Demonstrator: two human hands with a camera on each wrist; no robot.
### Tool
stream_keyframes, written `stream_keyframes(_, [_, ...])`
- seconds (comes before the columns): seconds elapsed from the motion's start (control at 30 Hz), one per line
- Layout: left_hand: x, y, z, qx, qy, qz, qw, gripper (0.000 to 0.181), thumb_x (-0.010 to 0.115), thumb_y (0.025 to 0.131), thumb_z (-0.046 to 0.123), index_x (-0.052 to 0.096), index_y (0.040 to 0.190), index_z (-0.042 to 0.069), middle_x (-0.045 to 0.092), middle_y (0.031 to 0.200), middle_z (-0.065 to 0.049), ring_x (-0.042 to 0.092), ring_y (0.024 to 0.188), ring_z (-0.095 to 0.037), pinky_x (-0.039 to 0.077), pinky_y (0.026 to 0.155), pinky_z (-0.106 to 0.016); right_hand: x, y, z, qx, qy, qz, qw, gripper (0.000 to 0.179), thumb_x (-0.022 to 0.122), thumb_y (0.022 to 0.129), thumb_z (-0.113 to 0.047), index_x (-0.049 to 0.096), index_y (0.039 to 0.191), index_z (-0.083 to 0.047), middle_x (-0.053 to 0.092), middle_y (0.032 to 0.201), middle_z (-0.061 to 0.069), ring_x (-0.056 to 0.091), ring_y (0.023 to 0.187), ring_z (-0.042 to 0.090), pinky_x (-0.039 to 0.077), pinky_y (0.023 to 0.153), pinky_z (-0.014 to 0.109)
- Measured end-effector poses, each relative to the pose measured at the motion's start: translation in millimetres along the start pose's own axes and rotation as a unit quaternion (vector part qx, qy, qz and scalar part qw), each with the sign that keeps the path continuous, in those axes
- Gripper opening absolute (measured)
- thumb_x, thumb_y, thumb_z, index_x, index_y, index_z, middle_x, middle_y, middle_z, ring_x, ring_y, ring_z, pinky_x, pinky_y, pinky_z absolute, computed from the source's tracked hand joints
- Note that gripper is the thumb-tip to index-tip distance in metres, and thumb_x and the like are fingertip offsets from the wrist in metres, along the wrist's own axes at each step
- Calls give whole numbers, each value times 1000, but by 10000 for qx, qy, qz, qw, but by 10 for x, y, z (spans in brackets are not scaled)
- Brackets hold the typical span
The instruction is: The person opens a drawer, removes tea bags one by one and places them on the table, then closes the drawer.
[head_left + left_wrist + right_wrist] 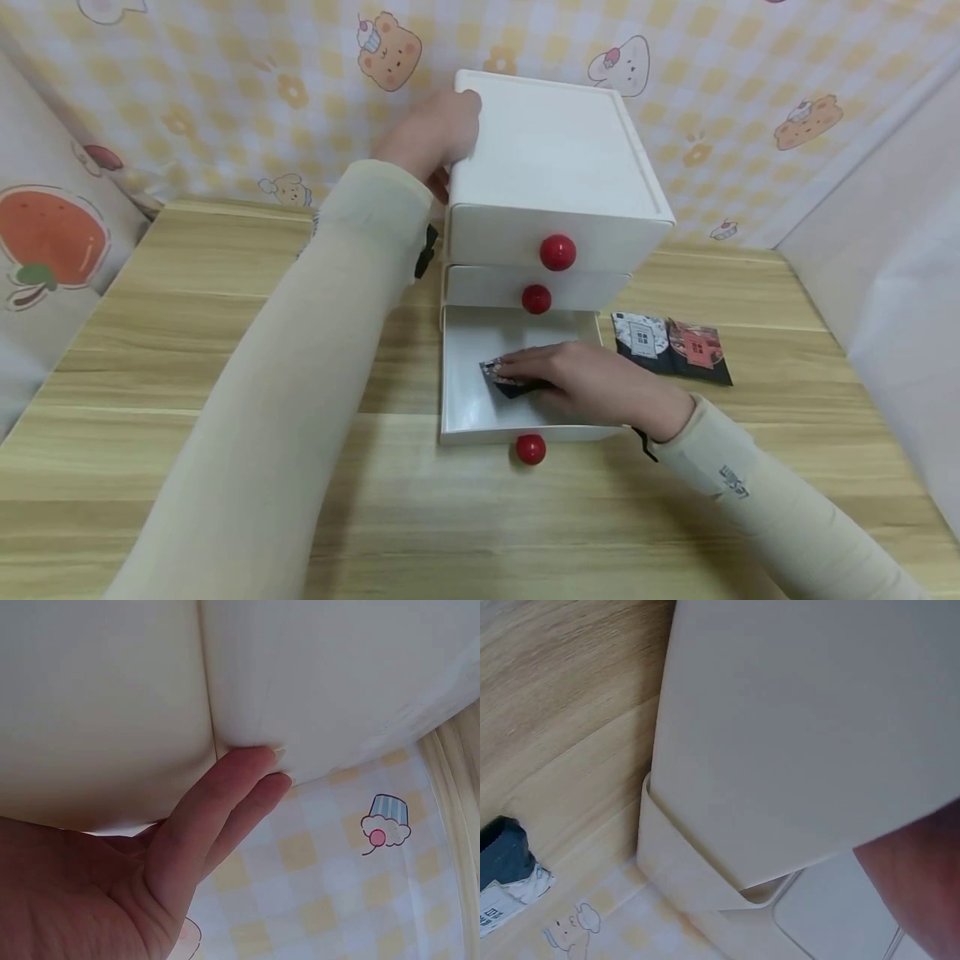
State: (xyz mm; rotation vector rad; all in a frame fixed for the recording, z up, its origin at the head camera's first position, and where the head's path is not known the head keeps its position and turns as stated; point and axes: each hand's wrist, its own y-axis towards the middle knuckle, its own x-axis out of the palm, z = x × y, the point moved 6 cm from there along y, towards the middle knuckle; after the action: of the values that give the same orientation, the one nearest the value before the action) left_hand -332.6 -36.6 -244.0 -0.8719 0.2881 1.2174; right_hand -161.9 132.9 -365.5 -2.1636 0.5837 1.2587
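A white drawer cabinet (pixel 551 150) with red knobs stands at the middle of the table. My left hand (pixel 438 129) grips its upper left edge near the back; in the left wrist view two fingers (pixel 217 802) lie against its side. The bottom drawer (pixel 468 408) is pulled out. Inside it, my right hand (pixel 573 379) holds a small black packet (pixel 513 386) with a patterned top, its fingers covering part of it. In the right wrist view only a blurred part of the right hand (pixel 922 877) shows, beside the white drawer wall.
Right of the cabinet lie a black-and-white packet (pixel 641 340) and a black-and-red packet (pixel 699 346), side by side. Another dark packet (pixel 426 252) is partly hidden behind my left sleeve. Patterned cloth (pixel 300 75) hangs behind the wooden table (pixel 150 358). The upper two drawers are closed.
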Motion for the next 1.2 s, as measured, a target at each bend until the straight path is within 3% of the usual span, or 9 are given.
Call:
stream_keyframes(0.27, [8, 16, -15, -6, 12, 24, 10000, 63, 2, 106, 52, 26, 158, 25, 54, 131, -4, 69, 95, -25, 63, 83, -38, -128, -118, -31, -146, -36, 771, 9969, 34, 73, 92, -6, 73, 124, -19, 75, 120, -5, 71, 111, 7, 58, 99, 35])
stream_keyframes(0.53, [4, -28, -29, -60, -54, 26, 10000, 64, 2, 106, 53, 32, 155, 24, 55, 131, -3, 68, 97, -25, 62, 84, -37, -204, -403, -89, -110, -380, 1249, 9914, 39, 73, 89, 2, 73, 122, -18, 76, 117, -4, 73, 104, 10, 63, 88, 35])
stream_keyframes(0.63, [-2, -32, -32, -33, -55, 32, 10000, 63, 3, 107, 52, 32, 154, 23, 55, 129, -3, 67, 98, -24, 62, 84, -37, -246, -541, -159, -311, -657, 1573, 9849, 44, 73, 86, 5, 73, 122, -20, 76, 117, -5, 73, 102, 10, 63, 84, 34])
stream_keyframes(0.77, [-6, -8, -22, -12, -76, 22, 10000, 62, 3, 107, 50, 27, 157, 25, 51, 135, -4, 65, 99, -24, 63, 85, -38, -327, -737, -221, -686, -898, 2242, 9680, 51, 76, 78, 11, 73, 120, -18, 76, 115, -4, 74, 100, 13, 63, 79, 34])
stream_keyframes(0.9, [-13, 14, -21, -42, -119, 13, 9999, 61, 2, 107, 50, 23, 159, 26, 48, 140, -4, 65, 100, -24, 63, 86, -39, -392, -919, -185, -665, -964, 2674, 9564, 60, 81, 67, 15, 74, 118, -16, 76, 115, -1, 75, 100, 18, 59, 88, 19])
stream_keyframes(1.03, [-24, 15, -29, -35, -15, 49, 10000, 62, 2, 106, 51, 21, 160, 26, 49, 140, -5, 66, 101, -25, 63, 84, -39, -405, -1057, -78, -526, -874, 2813, 9542, 59, 83, 64, 15, 75, 115, -15, 76, 114, -1, 75, 100, 20, 42, 101, 1])
stream_keyframes(1.13, [-33, 7, -37, 28, 49, 70, 10000, 62, 2, 106, 50, 22, 160, 25, 50, 140, -5, 67, 100, -26, 63, 83, -39, -396, -1147, 19, -446, -788, 2913, 9523, 57, 83, 64, 13, 76, 113, -15, 76, 113, 0, 72, 102, 17, 37, 104, 0])
stream_keyframes(1.2, [-37, 4, -42, 66, 54, 66, 9999, 61, 2, 107, 49, 20, 160, 25, 48, 140, -5, 66, 100, -26, 63, 82, -39, -400, -1208, 96, -417, -677, 3028, 9497, 55, 83, 64, 14, 76, 112, -13, 76, 111, 2, 69, 108, 13, 37, 110, 5])
